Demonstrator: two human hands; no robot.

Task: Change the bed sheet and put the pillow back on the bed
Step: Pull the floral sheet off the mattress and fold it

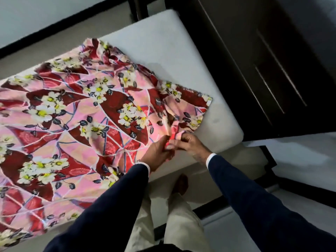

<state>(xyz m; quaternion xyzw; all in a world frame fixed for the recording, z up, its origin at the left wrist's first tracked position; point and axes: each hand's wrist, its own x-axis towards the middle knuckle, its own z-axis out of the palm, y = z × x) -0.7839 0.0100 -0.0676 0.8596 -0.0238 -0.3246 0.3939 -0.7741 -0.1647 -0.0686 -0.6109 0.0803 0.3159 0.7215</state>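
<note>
head view:
bed sheet [76, 113]: lying over most of the mattress [174, 57], spreading from the left frame edge toward the right end; near side draping over the mattress's near edge at lower left.
sheet edges: far-right hem running ragged and bunched, one corner [205, 99] lying flat near the mattress's right side, not reaching its end.
sheet material: thin woven cloth, creasing into soft folds; printed pink and dark red with white-and-yellow flowers, dark leaves, pale crossing lines.
mattress: bare off-white, smooth, rounded corners; right end and far-right strip showing uncovered.
left hand [158, 151]: gripping a gathered fold of sheet near the mattress's near edge, fingers curling into the cloth.
right hand [189, 142]: pinching the same bunched fold just beside the left hand, fingers curled round it; hands touching or nearly so.
sleeves [254, 197]: dark navy with white cuffs showing at both wrists.
open room: pale floor [300, 179] lying free to the right of the bed end; light strip of floor also showing along the far side.
obstacles: dark wooden furniture [254, 60] with long grooves standing close against the mattress's far-right side; black skirting running along the far wall.
legs [181, 224]: light trousers standing at the mattress's near edge, one foot [180, 184] showing just below it.
pillow: not showing.
</note>
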